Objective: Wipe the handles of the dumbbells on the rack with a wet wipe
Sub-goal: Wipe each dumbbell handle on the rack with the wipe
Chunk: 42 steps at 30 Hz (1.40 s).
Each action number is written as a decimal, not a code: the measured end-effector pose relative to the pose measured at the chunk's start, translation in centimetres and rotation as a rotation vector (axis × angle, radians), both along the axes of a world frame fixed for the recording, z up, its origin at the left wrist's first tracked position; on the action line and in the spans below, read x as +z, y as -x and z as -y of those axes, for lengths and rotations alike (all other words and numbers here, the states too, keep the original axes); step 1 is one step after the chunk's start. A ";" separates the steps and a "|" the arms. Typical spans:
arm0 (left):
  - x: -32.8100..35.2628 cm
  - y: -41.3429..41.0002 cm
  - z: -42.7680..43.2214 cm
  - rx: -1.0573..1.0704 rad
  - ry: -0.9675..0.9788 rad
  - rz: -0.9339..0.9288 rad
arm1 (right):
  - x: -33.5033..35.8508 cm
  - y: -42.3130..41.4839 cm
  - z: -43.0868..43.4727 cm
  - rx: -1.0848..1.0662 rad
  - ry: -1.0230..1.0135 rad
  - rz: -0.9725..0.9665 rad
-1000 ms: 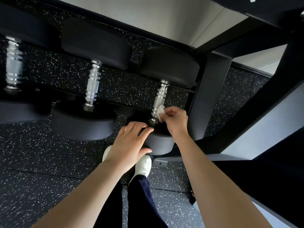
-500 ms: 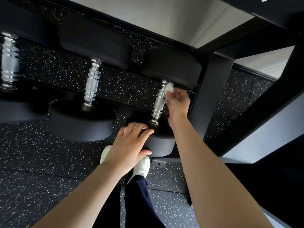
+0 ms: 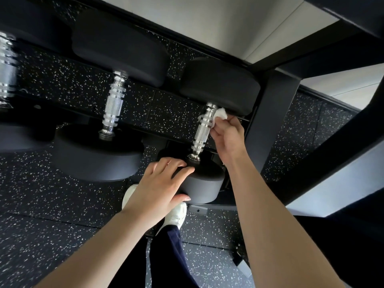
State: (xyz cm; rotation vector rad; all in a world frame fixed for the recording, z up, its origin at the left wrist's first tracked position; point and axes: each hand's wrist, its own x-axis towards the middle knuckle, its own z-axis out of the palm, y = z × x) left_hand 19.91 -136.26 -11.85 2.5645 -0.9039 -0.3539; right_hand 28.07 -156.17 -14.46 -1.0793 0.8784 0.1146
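Three black dumbbells with chrome knurled handles lie on a low black rack. My right hand (image 3: pixel 227 136) pinches a white wet wipe (image 3: pixel 219 115) against the upper right side of the rightmost dumbbell's handle (image 3: pixel 202 129), just below its far head (image 3: pixel 218 84). My left hand (image 3: pixel 160 188) rests on that dumbbell's near head (image 3: pixel 204 183), fingers spread straight over its top and thumb along its front. The middle dumbbell's handle (image 3: pixel 114 107) and the left one's handle (image 3: pixel 6 67) are untouched.
A black rack upright (image 3: pixel 270 113) stands right beside my right hand, with slanted frame bars (image 3: pixel 332 142) further right. The floor is black speckled rubber (image 3: pixel 41 204). My white shoes (image 3: pixel 176 215) and dark trouser leg are below the rack.
My right hand slid the wipe from the handle's near end up to its far end, then came slightly back down. My left hand stayed on the near head.
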 end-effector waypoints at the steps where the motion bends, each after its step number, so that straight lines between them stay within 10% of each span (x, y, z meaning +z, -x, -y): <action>1: 0.0 0.0 0.0 0.000 0.000 0.001 | 0.1 0.1 0.1 0.003 -0.037 0.009; 31: -0.4 0.1 0.0 0.007 0.004 -0.009 | -2.3 3.6 1.0 0.184 -0.254 -0.117; 42: -0.4 0.2 0.1 0.037 0.042 -0.024 | 0.6 4.3 0.3 0.647 0.321 -0.198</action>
